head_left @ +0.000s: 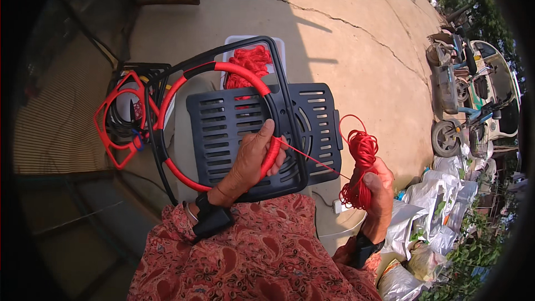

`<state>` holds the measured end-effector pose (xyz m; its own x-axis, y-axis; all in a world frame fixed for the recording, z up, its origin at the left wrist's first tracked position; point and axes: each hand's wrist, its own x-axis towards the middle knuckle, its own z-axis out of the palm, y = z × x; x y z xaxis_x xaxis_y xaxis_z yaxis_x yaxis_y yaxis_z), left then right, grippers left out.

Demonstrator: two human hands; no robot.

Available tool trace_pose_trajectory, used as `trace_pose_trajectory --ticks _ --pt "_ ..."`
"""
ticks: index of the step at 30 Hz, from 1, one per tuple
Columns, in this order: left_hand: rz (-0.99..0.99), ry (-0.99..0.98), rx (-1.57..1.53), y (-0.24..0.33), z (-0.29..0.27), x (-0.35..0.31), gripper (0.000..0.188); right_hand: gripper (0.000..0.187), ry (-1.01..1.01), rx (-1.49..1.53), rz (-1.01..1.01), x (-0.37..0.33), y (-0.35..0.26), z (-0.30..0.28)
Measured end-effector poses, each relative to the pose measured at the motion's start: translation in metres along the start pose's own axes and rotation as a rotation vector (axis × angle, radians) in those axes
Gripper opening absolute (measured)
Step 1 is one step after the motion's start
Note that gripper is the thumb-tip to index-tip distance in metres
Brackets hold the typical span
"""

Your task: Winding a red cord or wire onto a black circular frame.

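My left hand (248, 159) is closed round the right side of a black hoop (209, 68) that has several sections wrapped in red cord. Tight red coils show by its fingers. From there a taut strand of red cord (312, 159) runs to a looped hank of red cord (363, 156). Around the hank my right hand (381, 188) is closed, off to the right of the hoop. Behind the hoop lies a black slotted plastic panel (320, 97). A bent black tube frame (282, 72) passes over the panel; whether it joins the hoop I cannot tell.
Beyond the panel a white tray (281, 50) holds more red cord (251, 61). Red-wrapped frames (106, 125) and black rings lie at left beside a ribbed panel (56, 134). White sacks (429, 195), a scooter (451, 134) and a small vehicle (504, 89) stand at right.
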<state>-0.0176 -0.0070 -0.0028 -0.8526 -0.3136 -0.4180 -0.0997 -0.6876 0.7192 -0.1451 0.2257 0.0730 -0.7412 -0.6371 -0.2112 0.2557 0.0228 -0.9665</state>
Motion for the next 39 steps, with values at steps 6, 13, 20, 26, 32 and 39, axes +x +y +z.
trace_pose_trajectory --ticks 6,13,20,26,32,39 --pt "-0.026 -0.156 -0.004 -0.005 -0.004 0.001 0.052 0.035 0.056 -0.061 -0.028 0.004 -0.014 -0.021" --pt "-0.037 -0.197 0.0 -0.015 -0.005 0.0 0.042 0.033 0.085 -0.188 -0.14 0.04 -0.057 -0.013" --pt "0.081 -0.075 0.255 -0.008 -0.003 -0.006 0.034 0.019 -0.083 -0.498 -0.016 0.031 -0.052 0.02" --pt "0.317 -0.038 0.51 -0.004 -0.013 0.007 0.034 0.024 -0.368 -0.774 -0.006 0.009 -0.02 0.048" --pt "0.573 0.036 0.789 0.009 -0.006 0.009 0.038 0.025 -0.436 -1.281 -0.23 0.011 -0.017 0.076" --pt "0.647 0.126 0.868 0.004 -0.006 0.009 0.037 0.029 -0.429 -1.484 -0.315 0.035 0.008 0.085"
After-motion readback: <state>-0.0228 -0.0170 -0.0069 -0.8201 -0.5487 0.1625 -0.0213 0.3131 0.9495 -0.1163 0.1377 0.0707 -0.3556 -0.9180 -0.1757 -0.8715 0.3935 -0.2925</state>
